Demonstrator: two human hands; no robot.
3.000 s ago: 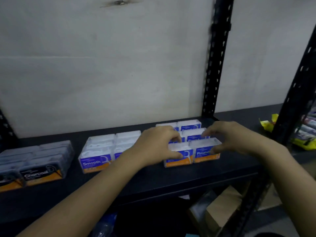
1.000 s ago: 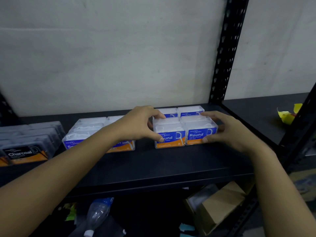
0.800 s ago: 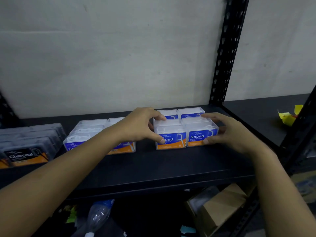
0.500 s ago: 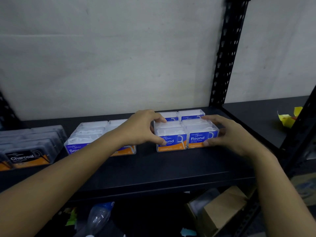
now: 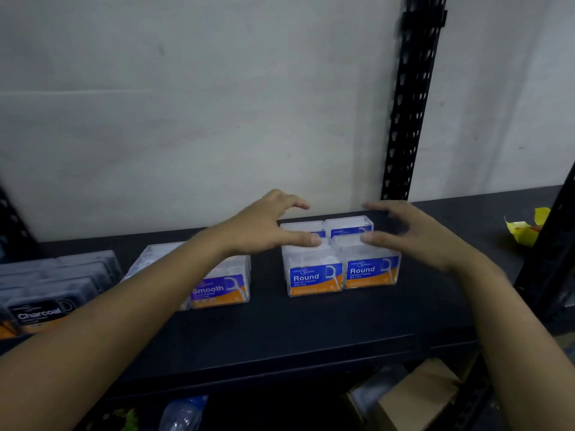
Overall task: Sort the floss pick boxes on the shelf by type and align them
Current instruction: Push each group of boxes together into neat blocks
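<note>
On the black shelf (image 5: pixel 311 325) stand three groups of clear floss pick boxes. The Round boxes (image 5: pixel 342 272), blue and orange labelled, sit two abreast in rows at the middle. Left of them are the Smooth boxes (image 5: pixel 221 287), partly hidden by my left forearm. The dark Charcoal boxes (image 5: pixel 46 293) are at the far left. My left hand (image 5: pixel 264 225) hovers above the left side of the Round group, fingers spread, holding nothing. My right hand (image 5: pixel 407 234) hovers above the right side, fingers loosely bent, also holding nothing.
A black perforated upright (image 5: pixel 407 119) rises behind the Round boxes against a pale wall. Yellow packaging (image 5: pixel 525 228) lies on the neighbouring shelf at right. Below the shelf are a cardboard box (image 5: pixel 417 399) and a plastic bottle (image 5: pixel 183 412).
Both hands have let go of the front Round boxes and lifted up and back above the group. The Round boxes stand aligned and still.
</note>
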